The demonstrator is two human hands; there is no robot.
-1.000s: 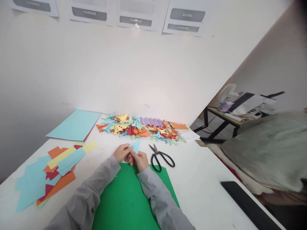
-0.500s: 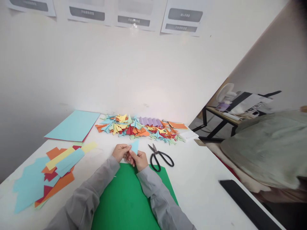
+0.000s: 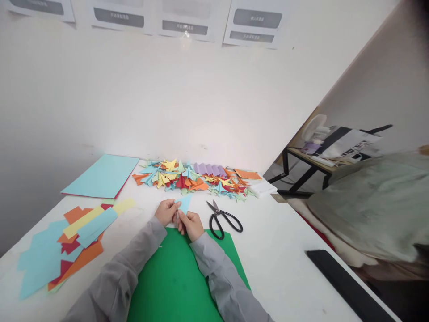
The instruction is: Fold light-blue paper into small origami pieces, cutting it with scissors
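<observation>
A small light-blue piece of folded paper [image 3: 184, 203] is pinched between my two hands, its pointed end facing away from me. My left hand [image 3: 166, 212] grips its left side, fingers closed. My right hand [image 3: 192, 225] holds the lower right edge between thumb and fingers. Both hands are just beyond the far edge of a green sheet [image 3: 174, 277]. Black-handled scissors [image 3: 221, 219] lie partly open to the right of my right hand. Behind my hands lies a long heap of small folded paper planes [image 3: 181, 179] in several colours.
Loose coloured paper pieces [image 3: 43, 255] overlap on the left. A stack of larger blue sheets [image 3: 102, 176] lies at the back left. Pleated purple paper [image 3: 209, 170] sits by the wall. A black bar [image 3: 345, 284] lies along the right edge. Beyond it is a side table [image 3: 308, 156].
The blue paper has tilted further right, and my hands have shifted slightly left with it. Both hands keep hold of the paper. The camera view has moved a little.
</observation>
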